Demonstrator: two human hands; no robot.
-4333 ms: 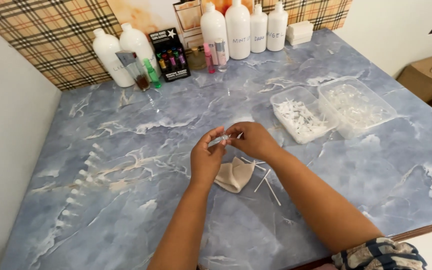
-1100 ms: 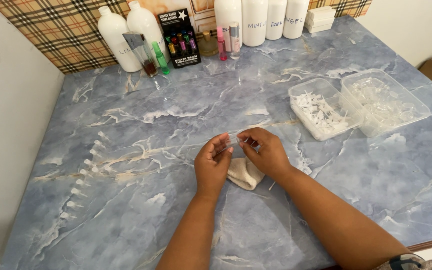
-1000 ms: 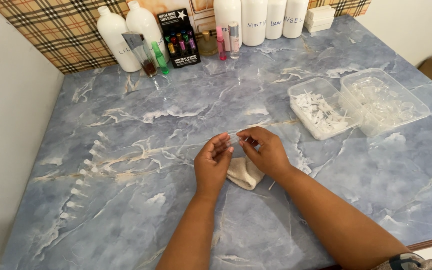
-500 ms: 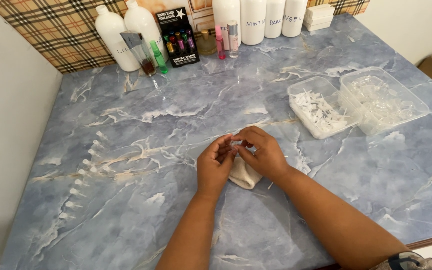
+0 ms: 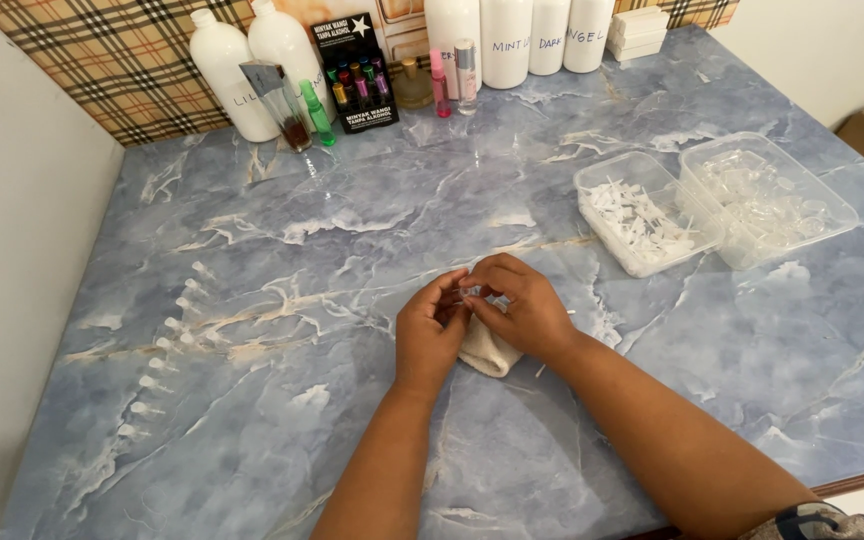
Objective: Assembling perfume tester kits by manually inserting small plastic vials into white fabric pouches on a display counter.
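Your left hand [image 5: 430, 335] and right hand [image 5: 517, 305] meet over the middle of the blue marble table [image 5: 372, 220], fingertips pinched together on a small clear piece [image 5: 474, 296] held between them. The piece is tiny, pale and see-through; most of it is covered by your fingers, so its exact shape cannot be told. What shows of it appears to run left to right between the two hands, though which end points where cannot be made out. Both hands are closed narrow around it, just above a small cream cloth [image 5: 487, 352] that lies on the table under your right palm. To the far right stand two clear plastic tubs side by side: the nearer-left tub [image 5: 642, 215] holds small white parts, the right tub [image 5: 767, 195] holds clear ones. At the left side, a curved row of small white-capped pieces [image 5: 167, 345] lies on the table. White bottles [image 5: 252, 65] and small coloured vials [image 5: 357, 85] line the far edge.
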